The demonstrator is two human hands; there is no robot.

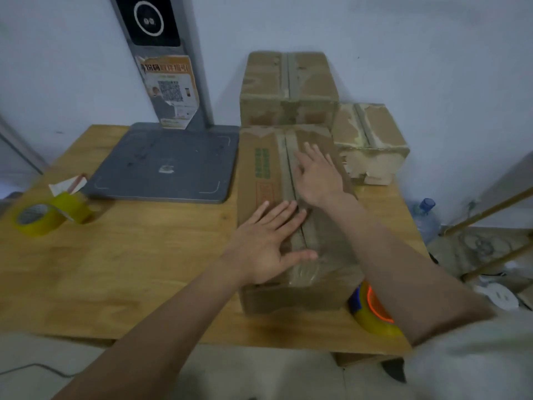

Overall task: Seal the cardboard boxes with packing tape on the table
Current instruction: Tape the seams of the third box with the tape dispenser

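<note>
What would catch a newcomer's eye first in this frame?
Two hands pressed flat on the long cardboard box at the table's middle: the left hand near its front end, the right hand farther along the taped seam. Two more boxes sit behind it against the wall, and yellow tape rolls lie at the table's left edge.

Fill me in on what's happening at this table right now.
A person is sealing cardboard boxes. Both hands lie flat on the nearest box: the left hand near its front end and the right hand farther back, pressing along the tape strip over the centre seam. Two other taped boxes sit behind it. Yellow tape rolls lie at the table's left side, and a tape dispenser sits by the box's near right corner.
</note>
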